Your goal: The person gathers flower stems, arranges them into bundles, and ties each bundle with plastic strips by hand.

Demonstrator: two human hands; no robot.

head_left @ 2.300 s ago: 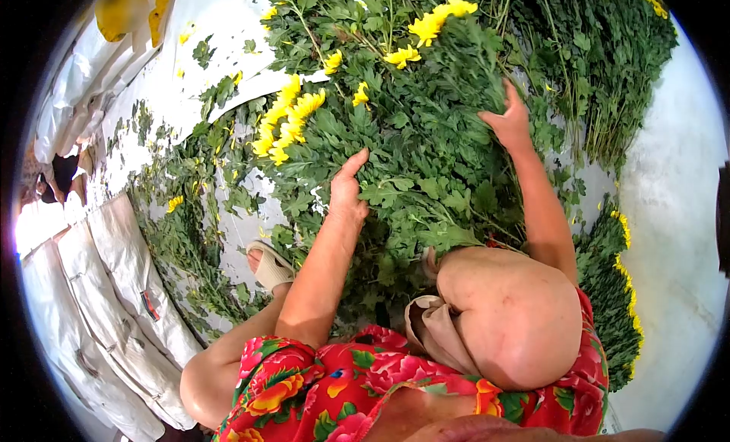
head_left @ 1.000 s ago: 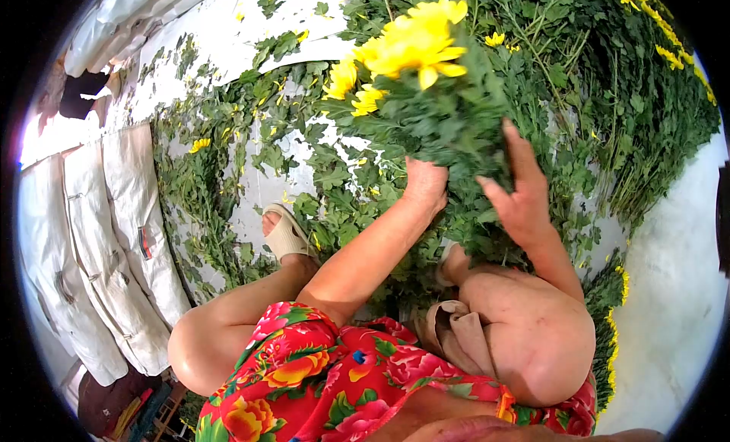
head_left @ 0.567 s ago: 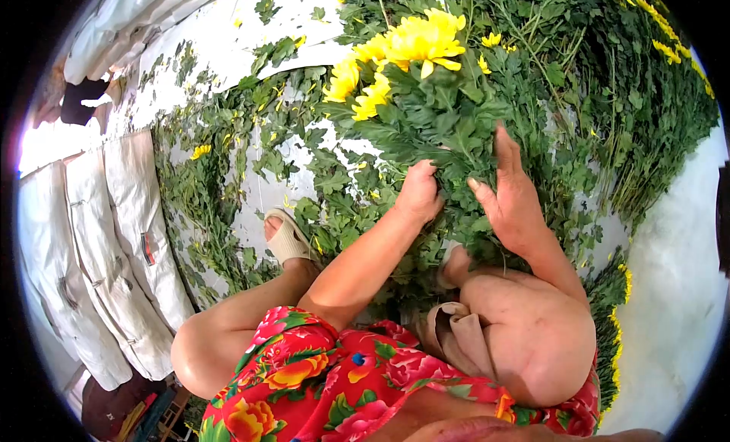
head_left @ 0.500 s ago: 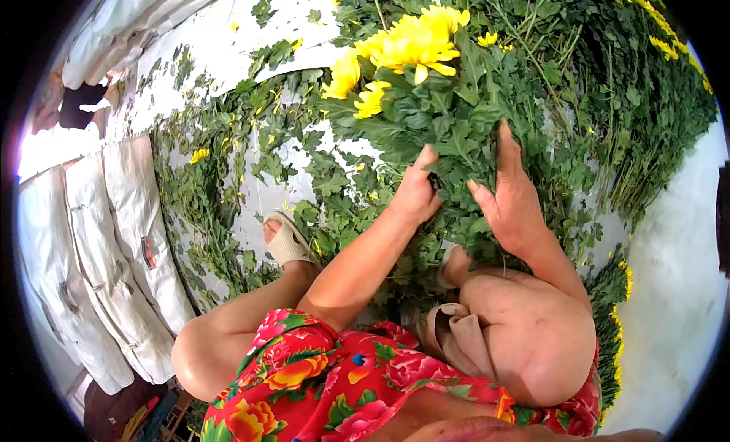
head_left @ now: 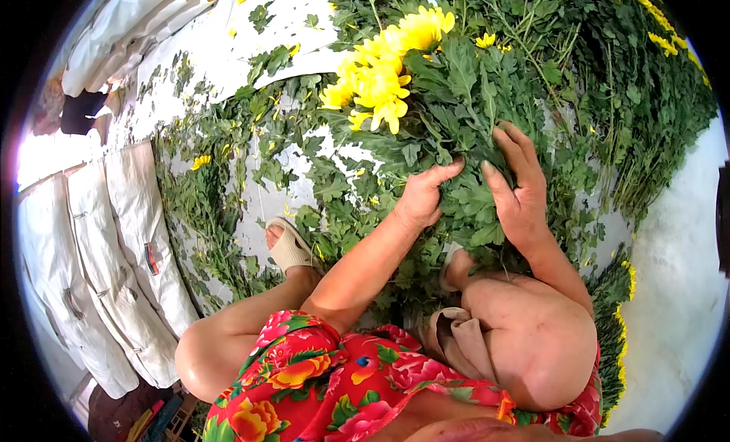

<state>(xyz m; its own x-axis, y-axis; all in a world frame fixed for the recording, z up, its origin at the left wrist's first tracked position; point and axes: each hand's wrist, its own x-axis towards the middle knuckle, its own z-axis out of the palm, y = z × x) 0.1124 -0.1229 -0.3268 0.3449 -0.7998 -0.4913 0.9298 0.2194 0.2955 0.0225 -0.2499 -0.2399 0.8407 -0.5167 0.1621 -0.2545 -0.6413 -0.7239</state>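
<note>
A bunch of yellow chrysanthemums (head_left: 456,81) is held upright between my knees, its blooms leaning to the upper left. My left hand (head_left: 422,195) is wrapped around the stems from the left side, thumb across the leaves; its other fingers are mostly hidden behind foliage. On the right of the bunch, my right hand (head_left: 523,187) has its thumb and fingers apart, resting against or very near the leaves. The stems' lower ends are hidden under foliage.
A thick pile of leafy chrysanthemum stems (head_left: 608,100) lies at the upper right. Loose leaves (head_left: 220,206) and petals litter the floor on the left. White folded sacks (head_left: 114,267) line the left edge. More yellow blooms (head_left: 623,320) lie beside my right knee.
The blooms have turned and tipped to the left in my left hand. My right hand has shifted slightly right, its fingers bending more.
</note>
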